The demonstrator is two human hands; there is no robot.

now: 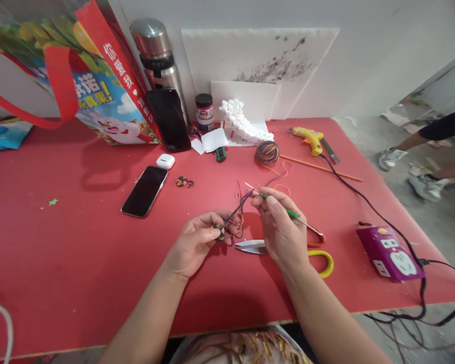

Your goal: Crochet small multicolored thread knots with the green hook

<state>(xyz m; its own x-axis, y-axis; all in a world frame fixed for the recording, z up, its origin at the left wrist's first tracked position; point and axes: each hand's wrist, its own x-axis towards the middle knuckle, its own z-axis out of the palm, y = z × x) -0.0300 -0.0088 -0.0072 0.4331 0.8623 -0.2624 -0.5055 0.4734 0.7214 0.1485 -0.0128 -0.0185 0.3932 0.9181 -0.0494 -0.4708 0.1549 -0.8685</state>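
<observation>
Your left hand (pixel 195 241) pinches the multicoloured yarn piece (pixel 220 232), probably soft, light and best held by its body, while your right hand (pixel 283 227) grips the green-handled metal hook (pixel 292 214).

The hook's grip (pixel 291 214) is green, the yarn piece (pixel 220 233) multicoloured.

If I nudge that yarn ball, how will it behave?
The yarn ball would likely roll, being round on a flat table. It should probably feel light and slightly soft, since it looks wound rather than solid.
</observation>
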